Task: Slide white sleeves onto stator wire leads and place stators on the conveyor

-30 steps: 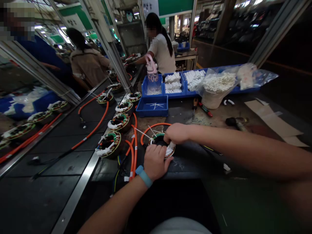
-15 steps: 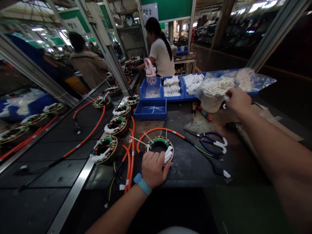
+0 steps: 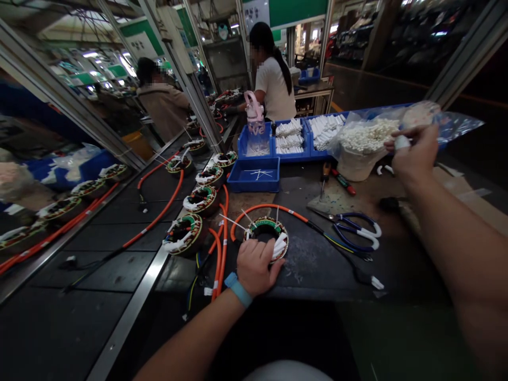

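My left hand (image 3: 257, 267) is closed around the near rim of a motor stator (image 3: 282, 227), a ring with green and red-brown windings. White sleeves lie on its right side and thin white cable ties stick up from it. An orange cable (image 3: 260, 206) loops behind the ring. My right hand (image 3: 416, 153) is raised just right of a plastic-lined tub (image 3: 355, 166) packed with white cable ties (image 3: 369, 133). Its fingers are bent together, and a white piece (image 3: 401, 142) shows at them; whether it is held or worn I cannot tell.
Blue-and-white-handled scissors (image 3: 359, 230), a screwdriver (image 3: 325, 174) and red-green cutters (image 3: 344, 182) lie on the bench. Blue bins (image 3: 291, 153) hold white sleeves; a blue tray (image 3: 254, 182) holds loose ties. More stators (image 3: 184, 233) line the left conveyor. Co-workers (image 3: 273, 79) sit beyond.
My right hand has drawn back slightly right and up from the tub's edge, its fingers turned. My left hand stays on the stator. The whole view has shifted a little.
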Available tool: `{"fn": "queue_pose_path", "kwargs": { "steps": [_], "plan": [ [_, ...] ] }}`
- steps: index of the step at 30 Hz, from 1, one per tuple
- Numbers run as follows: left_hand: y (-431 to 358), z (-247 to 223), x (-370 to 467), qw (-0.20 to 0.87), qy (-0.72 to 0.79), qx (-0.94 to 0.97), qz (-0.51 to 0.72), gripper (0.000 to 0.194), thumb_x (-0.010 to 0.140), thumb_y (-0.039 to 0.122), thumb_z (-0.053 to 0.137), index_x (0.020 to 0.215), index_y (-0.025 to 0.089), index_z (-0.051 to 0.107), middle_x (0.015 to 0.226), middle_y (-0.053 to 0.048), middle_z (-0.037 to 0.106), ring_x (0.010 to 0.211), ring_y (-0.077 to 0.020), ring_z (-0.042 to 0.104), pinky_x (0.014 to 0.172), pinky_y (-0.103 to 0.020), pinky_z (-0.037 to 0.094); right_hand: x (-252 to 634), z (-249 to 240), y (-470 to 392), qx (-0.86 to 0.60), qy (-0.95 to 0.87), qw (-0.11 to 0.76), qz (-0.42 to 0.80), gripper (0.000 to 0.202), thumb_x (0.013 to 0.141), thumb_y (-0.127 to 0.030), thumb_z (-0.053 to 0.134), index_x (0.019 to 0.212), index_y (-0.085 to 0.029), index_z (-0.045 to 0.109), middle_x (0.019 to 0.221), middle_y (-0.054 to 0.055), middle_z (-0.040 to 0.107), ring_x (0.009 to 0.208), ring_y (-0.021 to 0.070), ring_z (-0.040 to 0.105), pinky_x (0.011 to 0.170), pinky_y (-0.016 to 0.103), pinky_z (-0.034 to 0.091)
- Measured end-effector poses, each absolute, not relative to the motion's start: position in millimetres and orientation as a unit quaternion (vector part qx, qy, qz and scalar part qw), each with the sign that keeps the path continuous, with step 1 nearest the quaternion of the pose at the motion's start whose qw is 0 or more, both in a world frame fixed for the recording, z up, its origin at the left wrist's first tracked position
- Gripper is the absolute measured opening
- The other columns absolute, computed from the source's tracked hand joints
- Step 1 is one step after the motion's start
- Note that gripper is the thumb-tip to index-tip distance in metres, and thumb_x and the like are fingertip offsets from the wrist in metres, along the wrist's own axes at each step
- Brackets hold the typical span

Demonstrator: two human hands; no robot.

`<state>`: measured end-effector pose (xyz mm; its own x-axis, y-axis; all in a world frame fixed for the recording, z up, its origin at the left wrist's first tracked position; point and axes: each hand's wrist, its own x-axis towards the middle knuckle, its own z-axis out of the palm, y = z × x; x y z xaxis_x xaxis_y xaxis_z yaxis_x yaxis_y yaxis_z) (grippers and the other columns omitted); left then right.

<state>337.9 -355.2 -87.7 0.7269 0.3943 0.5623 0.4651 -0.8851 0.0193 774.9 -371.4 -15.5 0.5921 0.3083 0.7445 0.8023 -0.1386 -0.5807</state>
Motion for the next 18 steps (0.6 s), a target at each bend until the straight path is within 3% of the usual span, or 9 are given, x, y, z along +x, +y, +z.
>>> {"fn": "queue_pose_path", "kwargs": {
  "steps": [2,5,7,10,14,18],
  "plan": [
    [-356.0,-85.4,337.4,0.057,-0.230,-0.930,-0.280,0.041,0.085,0.042,0.047,0.109,0.010,0.055,0.077,-0.008,0.059,0.078,-0.0250,0.049,0.075,-0.041,0.039,743.9,-16.0,-386.6,-0.680,-0.421,0.560,-0.215,0.024,0.085,-0.017,0.050,0.109,-0.013,0.046,0.094,0.014,0.066,0.075,0.0138,0.065,0.063,0.023,0.047],
    [-358.6,-79.4,336.6,0.040,-0.231,-0.939,-0.251,0.040,0.088,0.033,0.039,0.118,0.009,0.051,0.084,-0.010,0.060,0.081,-0.0250,0.049,0.078,-0.042,0.040,671.2,-27.6,-424.8,-0.669,-0.462,0.547,-0.200,0.024,0.078,-0.027,0.062,0.098,-0.018,0.054,0.091,0.009,0.067,0.081,0.0190,0.065,0.069,0.029,0.051],
    [-360.7,-75.4,336.3,0.025,-0.243,-0.941,-0.233,0.038,0.088,0.025,0.037,0.121,0.009,0.049,0.086,-0.010,0.060,0.082,-0.0243,0.049,0.079,-0.041,0.040,615.9,-41.7,-456.0,-0.631,-0.580,0.499,-0.126,0.015,0.080,-0.022,0.054,0.094,-0.023,0.059,0.089,0.004,0.068,0.081,0.0189,0.066,0.072,0.032,0.053],
    [-363.3,-71.7,335.9,-0.008,-0.261,-0.939,-0.222,0.036,0.088,0.023,0.037,0.120,0.013,0.050,0.084,-0.008,0.059,0.081,-0.0231,0.049,0.080,-0.040,0.040,547.1,-66.8,-499.5,-0.473,-0.746,0.469,-0.019,0.028,0.082,-0.012,0.045,0.102,-0.030,0.055,0.099,0.002,0.069,0.092,0.0174,0.066,0.077,0.030,0.055],
    [-364.2,-70.9,335.6,-0.033,-0.264,-0.938,-0.222,0.035,0.089,0.025,0.037,0.119,0.014,0.053,0.084,-0.008,0.059,0.082,-0.0228,0.049,0.080,-0.041,0.039,506.6,-96.6,-536.3,-0.440,-0.767,0.464,0.047,0.036,0.086,-0.012,0.042,0.117,-0.029,0.044,0.116,0.005,0.063,0.109,0.0188,0.058,0.087,0.037,0.053],
    [-363.9,-71.0,335.6,-0.032,-0.265,-0.939,-0.219,0.035,0.089,0.024,0.038,0.119,0.013,0.053,0.084,-0.008,0.059,0.082,-0.0226,0.049,0.080,-0.040,0.039,503.6,-107.6,-549.9,-0.457,-0.778,0.429,0.034,0.031,0.088,-0.012,0.041,0.115,-0.025,0.045,0.110,0.008,0.065,0.105,0.0166,0.060,0.083,0.031,0.055]
  ]
}}
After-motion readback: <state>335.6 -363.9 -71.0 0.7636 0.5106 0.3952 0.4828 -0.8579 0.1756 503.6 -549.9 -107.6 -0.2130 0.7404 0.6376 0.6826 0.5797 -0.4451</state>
